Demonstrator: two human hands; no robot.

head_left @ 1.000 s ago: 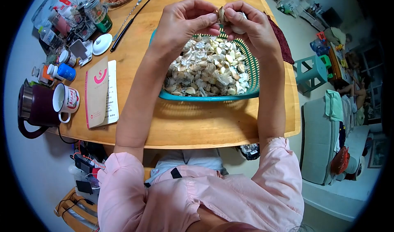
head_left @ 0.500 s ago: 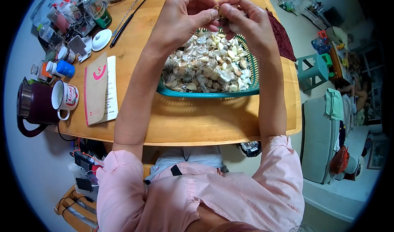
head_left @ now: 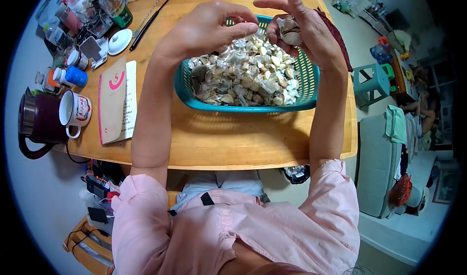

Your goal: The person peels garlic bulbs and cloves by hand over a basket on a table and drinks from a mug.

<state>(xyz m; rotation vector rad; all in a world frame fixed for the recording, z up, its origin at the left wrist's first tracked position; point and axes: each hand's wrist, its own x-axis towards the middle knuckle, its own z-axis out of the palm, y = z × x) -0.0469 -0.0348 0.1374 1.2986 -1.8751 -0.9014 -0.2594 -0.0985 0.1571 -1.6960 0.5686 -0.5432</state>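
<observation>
My right hand [head_left: 311, 32] is raised over the right side of a green plastic basket [head_left: 238, 106]. Its lower fingers curl around a partly broken garlic bulb [head_left: 290, 32] with papery skin, while the index finger and thumb stretch out. To the left, my left hand [head_left: 209, 27] hovers above the basket's back left part, thumb and index tips close together in a pinch. Whatever may be between those tips is too small to make out. Loose garlic cloves [head_left: 276, 61] and dry skins [head_left: 238, 73] fill the basket under both hands.
The basket stands on a wooden table [head_left: 214, 148]. A booklet [head_left: 113, 102], an enamel mug [head_left: 75, 110], a kettle [head_left: 44, 117], a white lid [head_left: 119, 41] and several jars line the left side. A dark red cloth [head_left: 335, 39] hangs at the right edge.
Both hands were together at the garlic beyond the basket; now they are apart. My left hand has moved left and lower, and my right hand has turned, keeping the bulb.
</observation>
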